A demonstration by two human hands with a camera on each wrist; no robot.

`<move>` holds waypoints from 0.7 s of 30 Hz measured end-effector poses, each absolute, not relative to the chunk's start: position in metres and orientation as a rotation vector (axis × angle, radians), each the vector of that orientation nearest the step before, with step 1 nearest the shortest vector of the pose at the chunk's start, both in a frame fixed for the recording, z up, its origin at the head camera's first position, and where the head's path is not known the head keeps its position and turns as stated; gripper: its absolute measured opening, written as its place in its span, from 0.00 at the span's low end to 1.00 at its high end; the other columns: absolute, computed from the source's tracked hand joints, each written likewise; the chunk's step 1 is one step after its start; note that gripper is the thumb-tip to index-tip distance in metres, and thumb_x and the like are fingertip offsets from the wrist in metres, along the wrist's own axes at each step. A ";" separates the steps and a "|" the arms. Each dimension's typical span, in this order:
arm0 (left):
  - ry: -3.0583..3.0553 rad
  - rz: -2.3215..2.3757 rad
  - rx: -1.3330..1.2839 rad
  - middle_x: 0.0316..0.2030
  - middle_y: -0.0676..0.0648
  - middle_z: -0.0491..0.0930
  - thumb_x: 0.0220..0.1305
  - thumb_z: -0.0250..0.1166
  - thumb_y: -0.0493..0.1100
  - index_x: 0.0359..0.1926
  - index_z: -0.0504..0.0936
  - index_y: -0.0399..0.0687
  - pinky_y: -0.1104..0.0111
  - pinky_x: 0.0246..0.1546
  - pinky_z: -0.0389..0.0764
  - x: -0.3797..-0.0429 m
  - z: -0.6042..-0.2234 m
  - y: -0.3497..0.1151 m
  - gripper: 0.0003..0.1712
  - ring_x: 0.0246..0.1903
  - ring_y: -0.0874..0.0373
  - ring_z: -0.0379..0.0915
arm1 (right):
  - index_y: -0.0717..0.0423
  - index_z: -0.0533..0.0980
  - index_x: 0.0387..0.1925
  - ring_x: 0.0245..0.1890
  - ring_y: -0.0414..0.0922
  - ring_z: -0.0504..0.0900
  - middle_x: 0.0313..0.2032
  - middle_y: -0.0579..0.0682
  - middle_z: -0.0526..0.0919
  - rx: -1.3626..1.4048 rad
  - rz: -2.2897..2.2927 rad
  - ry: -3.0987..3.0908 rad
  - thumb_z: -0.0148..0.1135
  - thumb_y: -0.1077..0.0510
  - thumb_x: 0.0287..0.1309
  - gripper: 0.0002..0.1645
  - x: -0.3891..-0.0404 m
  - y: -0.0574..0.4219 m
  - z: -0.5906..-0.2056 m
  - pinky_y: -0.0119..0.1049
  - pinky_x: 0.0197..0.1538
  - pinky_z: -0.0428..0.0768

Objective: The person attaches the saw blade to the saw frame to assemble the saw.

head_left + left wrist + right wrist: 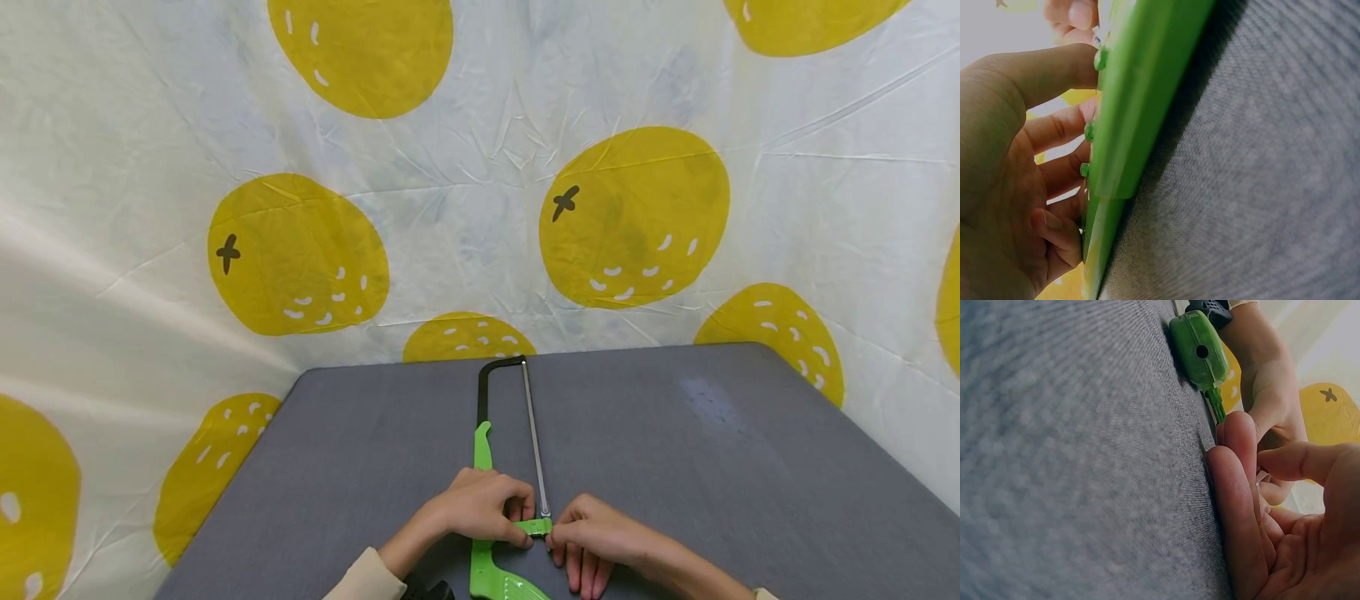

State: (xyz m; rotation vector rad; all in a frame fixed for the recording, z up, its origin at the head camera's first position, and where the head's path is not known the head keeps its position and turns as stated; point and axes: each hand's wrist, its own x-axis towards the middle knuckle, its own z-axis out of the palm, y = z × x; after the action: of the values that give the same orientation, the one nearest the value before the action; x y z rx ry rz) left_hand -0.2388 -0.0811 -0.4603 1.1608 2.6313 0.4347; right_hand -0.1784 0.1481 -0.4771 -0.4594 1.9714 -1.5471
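A hacksaw [482, 450] lies flat on the grey table, its black bow pointing away from me and its green handle [502, 583] toward me. The thin metal blade [533, 433] runs along its right side down to a short green arm [537, 527]. My left hand [483, 506] lies across the green frame and pinches that short arm between thumb and fingers. Just right of it, my right hand [592, 533] has thumb and forefinger at the arm's outer end. In the right wrist view these pinch a small metal part [1262, 476], mostly hidden by the fingers.
The grey cloth-covered table [360, 467] extends to both sides of the saw, with a pale smudge [708, 400] at the right. A white sheet [465, 233] printed with yellow fruit hangs behind the table and along its sides.
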 end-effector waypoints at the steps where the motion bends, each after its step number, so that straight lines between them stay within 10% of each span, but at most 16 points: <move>1: 2.631 0.435 1.161 0.24 0.69 0.74 0.57 0.75 0.59 0.32 0.80 0.70 0.73 0.25 0.69 -0.239 -0.460 -0.081 0.11 0.21 0.74 0.69 | 0.63 0.83 0.25 0.10 0.33 0.79 0.14 0.45 0.82 -0.457 -1.545 1.971 0.56 0.58 0.63 0.17 -0.178 0.148 -0.477 0.28 0.14 0.76; 21: 2.633 0.429 1.175 0.23 0.69 0.74 0.57 0.76 0.59 0.32 0.80 0.69 0.73 0.24 0.68 -0.239 -0.461 -0.080 0.11 0.21 0.74 0.68 | 0.65 0.82 0.27 0.10 0.34 0.79 0.15 0.46 0.83 -0.414 -1.532 1.966 0.53 0.61 0.60 0.14 -0.179 0.148 -0.477 0.27 0.14 0.75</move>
State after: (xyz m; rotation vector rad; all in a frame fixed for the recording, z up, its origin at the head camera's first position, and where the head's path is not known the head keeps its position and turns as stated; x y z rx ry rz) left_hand -0.2386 -0.0803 -0.4606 1.1746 2.6334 0.4294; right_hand -0.1794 0.1478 -0.4768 -0.4143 1.9662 -1.5319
